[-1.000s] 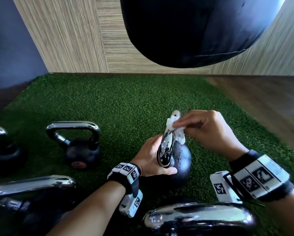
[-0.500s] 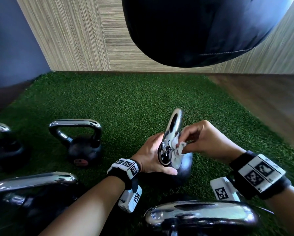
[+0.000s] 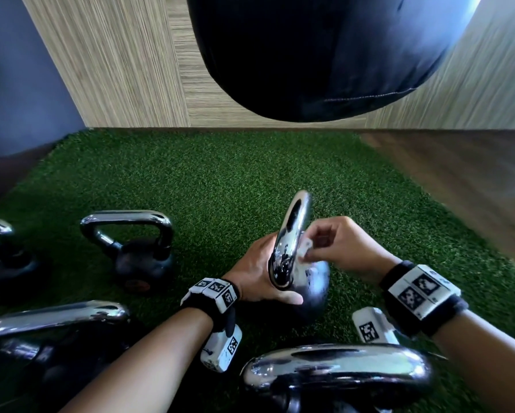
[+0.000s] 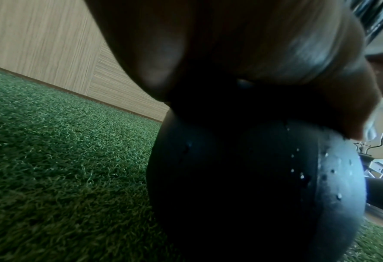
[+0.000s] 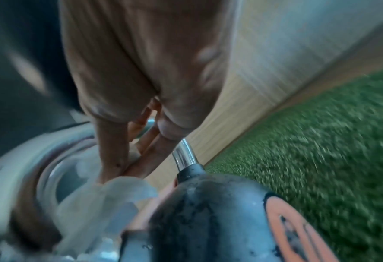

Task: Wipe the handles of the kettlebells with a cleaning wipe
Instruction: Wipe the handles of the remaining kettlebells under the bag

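— Chrome is what stands out: the polished chrome handle (image 3: 292, 239) of the small black round kettlebell (image 3: 312, 293) stands edge-on just below the middle of the head view, on the green artificial turf (image 3: 220, 180).

— Which hand has it?

— The left hand (image 3: 256, 272) wraps the lower part of that handle from the left, with the thumb lying across the top of the ball. From the left wrist camera the same kettlebell (image 4: 253, 177) fills the lower middle, with droplets on its right side.

— And the wipe?

— The crumpled white cleaning wipe (image 3: 304, 248) is pinched in the curled fingers of the right hand (image 3: 345, 248) and pressed against the handle's right face, just above the ball. The right wrist view is blurred; the wipe (image 5: 109, 203) shows pale at lower left, beside an orange disc on the ball.

— Anything else around?

— A second black kettlebell with a chrome loop handle (image 3: 140, 248) at middle left, more chrome handles along the left and bottom edges, and a dark hanging punching bag (image 3: 324, 55) across the top.
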Available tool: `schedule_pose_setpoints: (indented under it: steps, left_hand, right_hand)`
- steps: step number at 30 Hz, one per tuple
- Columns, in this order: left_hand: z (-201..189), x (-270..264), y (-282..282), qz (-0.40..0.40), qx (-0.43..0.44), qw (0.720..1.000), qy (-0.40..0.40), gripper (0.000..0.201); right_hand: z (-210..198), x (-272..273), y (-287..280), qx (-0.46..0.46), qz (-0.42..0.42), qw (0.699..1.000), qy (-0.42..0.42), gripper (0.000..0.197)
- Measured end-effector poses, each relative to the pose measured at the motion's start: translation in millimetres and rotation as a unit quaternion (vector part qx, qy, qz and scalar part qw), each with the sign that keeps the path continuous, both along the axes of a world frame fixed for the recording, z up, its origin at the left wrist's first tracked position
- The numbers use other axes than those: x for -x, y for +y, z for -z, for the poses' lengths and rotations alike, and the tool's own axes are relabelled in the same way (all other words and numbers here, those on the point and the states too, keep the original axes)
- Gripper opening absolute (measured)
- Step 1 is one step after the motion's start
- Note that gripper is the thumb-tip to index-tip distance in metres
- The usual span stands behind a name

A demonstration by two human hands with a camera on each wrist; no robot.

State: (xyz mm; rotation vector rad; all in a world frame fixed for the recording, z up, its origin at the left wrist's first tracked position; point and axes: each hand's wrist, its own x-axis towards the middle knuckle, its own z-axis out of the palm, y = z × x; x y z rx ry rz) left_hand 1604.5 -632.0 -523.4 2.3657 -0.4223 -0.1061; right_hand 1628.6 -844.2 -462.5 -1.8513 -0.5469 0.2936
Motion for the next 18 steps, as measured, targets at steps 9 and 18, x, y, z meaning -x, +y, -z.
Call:
schedule_pose_setpoints:
  steps: [9,18]
  left_hand:
    - [18,-10,1,0.006,0.043,0.999,-0.017,0.117]
    - [25,-12,7,0.001,0.020,1.000,0.007,0.092]
  right_hand:
    - [5,-1,28,0.218,0.006,0.970,-0.105,0.032]
    - [2,12,22,0.050,-0.071,0.996,0.005,0.014]
